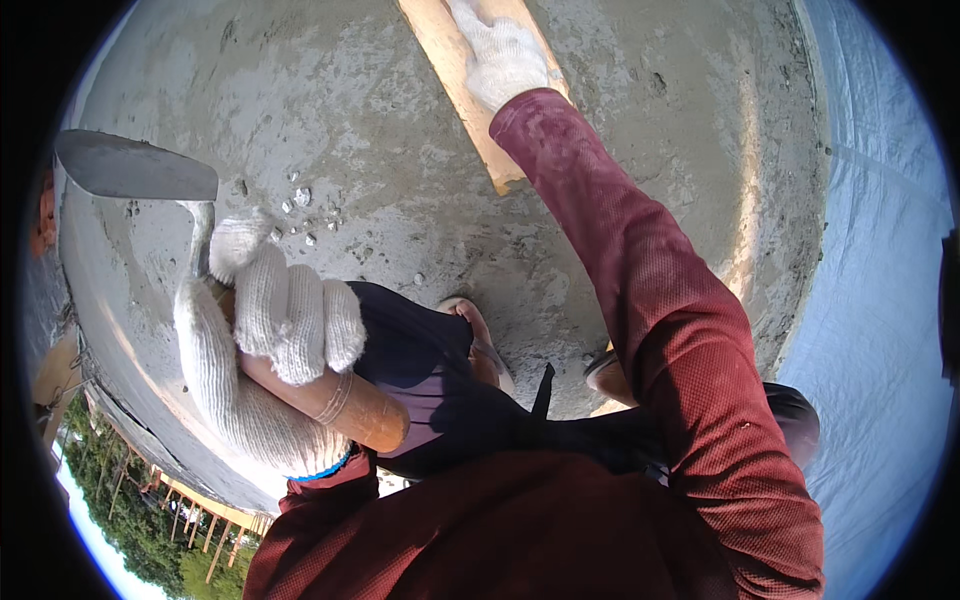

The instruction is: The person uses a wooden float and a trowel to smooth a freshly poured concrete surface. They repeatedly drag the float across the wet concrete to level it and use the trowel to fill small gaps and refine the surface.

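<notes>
My left hand [270, 340], in a white knit glove, is closed around the wooden handle [375, 415] of a trowel. The trowel's grey metal blade [140, 168] points off to the left, raised above the concrete. Far forward, my gloved right hand [505, 60] rests on a long wooden board [470, 110], with its fingers bent over it. The board lies on the grey concrete surface [330, 150]. The upper picture edge cuts off the board's far end and some of my right fingertips.
Small crumbs of mortar [303, 197] are scattered ahead of my left hand. My sandalled feet [480, 335] stand on the concrete. A blue tarp [870, 330] runs along the right side. Wooden stakes [205, 530] and greenery [130, 500] lie beyond the slab's edge at lower left.
</notes>
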Available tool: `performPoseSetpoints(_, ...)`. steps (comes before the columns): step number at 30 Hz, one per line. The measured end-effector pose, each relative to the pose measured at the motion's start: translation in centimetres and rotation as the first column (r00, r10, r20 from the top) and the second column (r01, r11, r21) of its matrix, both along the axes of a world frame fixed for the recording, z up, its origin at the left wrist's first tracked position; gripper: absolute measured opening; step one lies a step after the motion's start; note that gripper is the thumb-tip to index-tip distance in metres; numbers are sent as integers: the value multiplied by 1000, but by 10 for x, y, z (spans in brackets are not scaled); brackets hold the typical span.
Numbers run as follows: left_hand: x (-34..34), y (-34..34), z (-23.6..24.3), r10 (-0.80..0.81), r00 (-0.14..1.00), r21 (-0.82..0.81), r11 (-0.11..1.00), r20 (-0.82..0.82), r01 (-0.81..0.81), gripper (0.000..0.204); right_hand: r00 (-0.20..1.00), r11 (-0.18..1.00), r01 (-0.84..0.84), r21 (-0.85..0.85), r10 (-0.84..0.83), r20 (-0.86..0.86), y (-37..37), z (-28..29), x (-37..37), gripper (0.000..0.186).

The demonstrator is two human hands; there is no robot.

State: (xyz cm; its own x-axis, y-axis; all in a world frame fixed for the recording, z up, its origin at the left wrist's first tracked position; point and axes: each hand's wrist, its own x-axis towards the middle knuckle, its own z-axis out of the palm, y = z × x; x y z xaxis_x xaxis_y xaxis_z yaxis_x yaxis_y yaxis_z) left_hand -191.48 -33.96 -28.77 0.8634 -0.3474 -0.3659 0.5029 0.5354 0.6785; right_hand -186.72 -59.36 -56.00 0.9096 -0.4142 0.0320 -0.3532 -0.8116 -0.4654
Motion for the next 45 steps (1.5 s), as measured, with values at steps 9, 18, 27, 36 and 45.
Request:
performPoseSetpoints(9, 3, -3, 0, 79, 990, -64, 994, -120, -87, 43, 976, 992, 96, 75, -80, -201, 90, 44, -221, 68)
performPoseSetpoints(18, -2, 31, -12, 116, 992, -126, 986, 58, -108, 48, 986, 990, 142, 16, -139, -97, -38, 48, 70, 90)
performPoseSetpoints(27, 17, 2, -15, 142, 988, 245, 962, -67, -121, 43, 928, 968, 184, 168, -115, -356, 86, 62, -215, 79)
performPoseSetpoints(36, 24, 5, -11, -10, 1000, -31, 999, -8, 10, 44, 981, 985, 140, -97, -152, -124, -14, 21, -51, 86)
performPoseSetpoints(45, 24, 0, -11, 47, 992, 286, 955, 120, -80, 48, 983, 983, 181, 33, -179, -47, 0, 25, -73, 89)
